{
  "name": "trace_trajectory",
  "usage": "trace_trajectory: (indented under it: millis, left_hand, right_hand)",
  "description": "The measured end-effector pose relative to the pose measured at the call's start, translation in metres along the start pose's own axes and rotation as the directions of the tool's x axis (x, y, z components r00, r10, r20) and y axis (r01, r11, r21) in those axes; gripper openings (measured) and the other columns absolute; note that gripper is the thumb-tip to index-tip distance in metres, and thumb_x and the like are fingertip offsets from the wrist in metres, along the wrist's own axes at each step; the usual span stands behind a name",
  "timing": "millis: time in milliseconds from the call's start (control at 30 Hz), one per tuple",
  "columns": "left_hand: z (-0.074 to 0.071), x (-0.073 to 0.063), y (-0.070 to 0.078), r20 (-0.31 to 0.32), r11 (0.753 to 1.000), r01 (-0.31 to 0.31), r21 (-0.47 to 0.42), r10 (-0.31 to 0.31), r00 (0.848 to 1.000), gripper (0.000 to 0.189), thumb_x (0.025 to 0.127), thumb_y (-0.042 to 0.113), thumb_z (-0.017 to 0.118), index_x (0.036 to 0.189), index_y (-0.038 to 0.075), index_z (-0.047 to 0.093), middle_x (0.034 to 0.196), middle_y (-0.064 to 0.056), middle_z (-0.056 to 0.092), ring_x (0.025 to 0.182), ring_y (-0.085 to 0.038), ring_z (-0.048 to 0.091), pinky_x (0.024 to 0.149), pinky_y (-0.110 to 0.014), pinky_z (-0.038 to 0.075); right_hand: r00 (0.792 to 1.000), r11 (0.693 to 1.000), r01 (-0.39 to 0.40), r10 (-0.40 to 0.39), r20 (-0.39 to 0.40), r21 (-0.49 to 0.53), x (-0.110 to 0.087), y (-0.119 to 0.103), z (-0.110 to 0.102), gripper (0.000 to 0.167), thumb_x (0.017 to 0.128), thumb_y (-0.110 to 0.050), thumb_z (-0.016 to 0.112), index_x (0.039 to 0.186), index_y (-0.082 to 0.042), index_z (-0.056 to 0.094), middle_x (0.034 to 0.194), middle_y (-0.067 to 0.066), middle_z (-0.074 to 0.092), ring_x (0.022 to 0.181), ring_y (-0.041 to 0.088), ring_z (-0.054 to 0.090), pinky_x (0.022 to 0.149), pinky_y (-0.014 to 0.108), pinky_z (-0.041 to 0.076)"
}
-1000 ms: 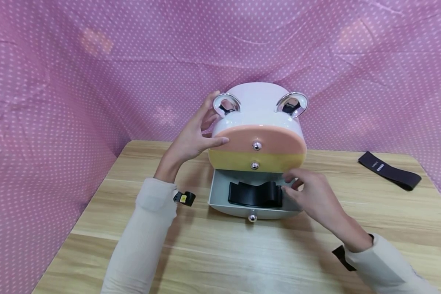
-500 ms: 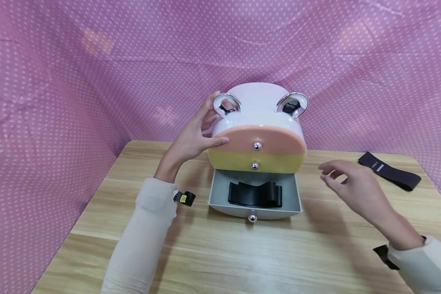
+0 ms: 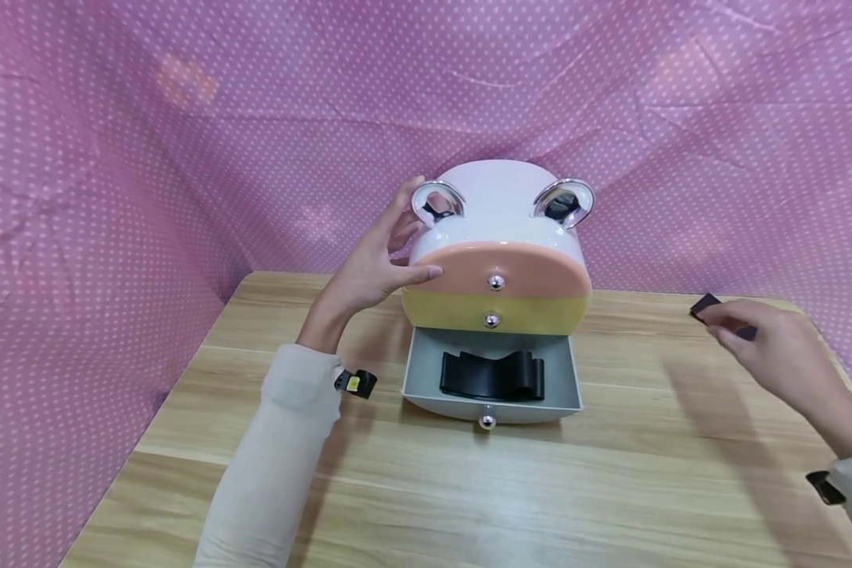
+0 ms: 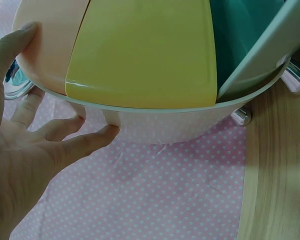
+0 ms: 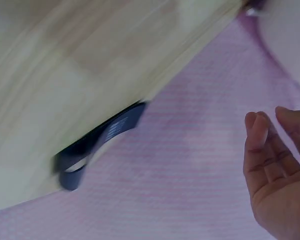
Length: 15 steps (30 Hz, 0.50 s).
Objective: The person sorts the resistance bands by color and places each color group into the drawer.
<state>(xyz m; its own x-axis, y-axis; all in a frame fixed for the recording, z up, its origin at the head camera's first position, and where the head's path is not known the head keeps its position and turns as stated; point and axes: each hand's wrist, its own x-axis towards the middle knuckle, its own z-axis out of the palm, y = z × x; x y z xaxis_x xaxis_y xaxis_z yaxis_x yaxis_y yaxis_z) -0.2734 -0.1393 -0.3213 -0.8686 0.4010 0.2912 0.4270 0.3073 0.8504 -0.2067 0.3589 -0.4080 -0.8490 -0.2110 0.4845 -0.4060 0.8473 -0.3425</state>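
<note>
A white drawer box (image 3: 504, 185) with two silver ear-like rings stands on the table. My left hand (image 3: 369, 272) holds its left side, thumb on the orange drawer front (image 4: 50, 45) and fingertips against the white side wall (image 4: 160, 125). The grey-green bottom drawer (image 3: 426, 379) is pulled out, with a folded black band (image 3: 493, 377) inside. At the far right my right hand (image 3: 784, 351) overlaps a black looped band (image 5: 110, 130) with pale printing. In the right wrist view, its fingers (image 5: 257, 132) are loosely bent and apart from that band, with nothing between them.
A wooden table (image 3: 270, 489) carries everything. Pink dotted cloth (image 3: 312, 118) hangs behind and to the sides, close to the table's back edge. Black straps with small devices (image 3: 358, 383) are worn at the wrists.
My right hand has moved from the bottom drawer rightward across the table to the black looped band. My left hand, the drawer box and the folded band have stayed put.
</note>
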Motion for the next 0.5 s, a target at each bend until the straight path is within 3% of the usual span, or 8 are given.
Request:
trace_trajectory:
  millis: [67, 100, 167, 233, 333, 400, 467, 500]
  left_hand:
    - [0.000, 0.000, 0.000, 0.001, 1.000, -0.001, 0.005, 0.001, 1.000, 0.112, 0.086, 0.009, 0.087, 0.167, 0.041, 0.017, 0.176, 0.002, 0.020, 0.158, -0.031, 0.034, 0.127, -0.049, 0.037]
    - [0.000, 0.000, 0.000, 0.001, 1.000, -0.001, 0.006, 0.001, 1.000, 0.112, 0.086, 0.009, 0.087, 0.167, 0.041, 0.017, 0.176, 0.002, 0.020, 0.158, -0.030, 0.034, 0.127, -0.048, 0.037]
    - [0.000, 0.000, 0.000, 0.000, 1.000, -0.002, 0.004, 0.002, 1.000, 0.112, 0.086, 0.009, 0.087, 0.167, 0.041, 0.017, 0.176, 0.002, 0.020, 0.158, -0.031, 0.034, 0.127, -0.049, 0.037]
    - [0.000, -0.001, 0.000, -0.002, 1.000, 0.004, 0.001, -0.004, 1.000, 0.112, 0.086, 0.009, 0.087, 0.167, 0.042, 0.017, 0.176, 0.002, 0.019, 0.158, -0.031, 0.034, 0.126, -0.049, 0.038]
    - [0.000, -0.001, 0.000, -0.002, 1.000, 0.014, -0.002, -0.014, 1.000, 0.112, 0.086, 0.009, 0.087, 0.167, 0.043, 0.017, 0.176, 0.002, 0.018, 0.158, -0.032, 0.034, 0.126, -0.051, 0.038]
    - [0.000, -0.001, 0.000, -0.002, 1.000, 0.019, -0.001, -0.019, 1.000, 0.112, 0.086, 0.010, 0.087, 0.167, 0.043, 0.016, 0.176, 0.002, 0.017, 0.158, -0.033, 0.034, 0.126, -0.051, 0.038]
    - [0.000, -0.001, 0.001, -0.002, 1.000, 0.019, 0.001, -0.019, 1.000, 0.112, 0.086, 0.010, 0.087, 0.167, 0.043, 0.016, 0.177, 0.002, 0.017, 0.158, -0.033, 0.034, 0.126, -0.051, 0.038]
    - [0.000, -0.001, 0.001, -0.003, 1.000, 0.019, 0.002, -0.019, 1.000, 0.112, 0.086, 0.010, 0.086, 0.167, 0.043, 0.016, 0.176, 0.002, 0.017, 0.157, -0.033, 0.034, 0.126, -0.051, 0.038]
  right_hand:
    - [1.000, 1.000, -0.008, 0.008, -0.004, 0.004, -0.002, 0.015, 0.000, 0.023, 0.082, 0.014, 0.078, 0.098, -0.001, 0.078, 0.097, 0.026, 0.076, 0.082, -0.029, 0.036, 0.057, 0.003, 0.038]
    - [1.000, 1.000, -0.020, 0.020, -0.008, 0.008, -0.002, 0.022, -0.001, 0.023, 0.081, 0.014, 0.078, 0.097, -0.002, 0.078, 0.096, 0.018, 0.078, 0.083, -0.031, 0.036, 0.058, 0.003, 0.037]
    - [0.998, 0.998, -0.062, 0.062, 0.014, 0.031, -0.005, 0.034, -0.003, 0.021, 0.083, 0.014, 0.076, 0.098, -0.001, 0.078, 0.093, -0.011, 0.078, 0.082, -0.033, 0.036, 0.057, 0.003, 0.037]
    - [0.994, 0.994, -0.103, 0.101, 0.038, 0.040, -0.006, 0.046, -0.005, 0.020, 0.085, 0.013, 0.075, 0.100, 0.000, 0.077, 0.093, -0.041, 0.063, 0.084, -0.036, 0.034, 0.057, 0.003, 0.037]
    - [0.984, 0.984, -0.167, 0.162, 0.069, 0.064, -0.009, 0.062, -0.009, 0.018, 0.088, 0.013, 0.071, 0.102, 0.002, 0.074, 0.091, -0.055, 0.044, 0.079, -0.034, 0.038, 0.054, 0.005, 0.039]
    - [0.977, 0.979, -0.200, 0.196, 0.079, 0.047, -0.011, 0.072, -0.011, 0.017, 0.089, 0.012, 0.069, 0.102, 0.002, 0.072, 0.081, -0.036, 0.065, 0.072, -0.030, 0.040, 0.049, 0.010, 0.039]
    - [0.973, 0.975, -0.223, 0.221, 0.068, 0.019, -0.013, 0.083, -0.012, 0.029, 0.089, 0.010, 0.069, 0.095, -0.018, 0.073, 0.080, 0.000, 0.078, 0.059, -0.020, 0.041, 0.043, 0.017, 0.036]
    - [0.971, 0.973, -0.233, 0.232, 0.064, 0.003, -0.014, 0.088, -0.013, 0.028, 0.089, 0.010, 0.069, 0.095, -0.017, 0.073, 0.084, 0.014, 0.078, 0.059, -0.020, 0.038, 0.042, 0.019, 0.035]
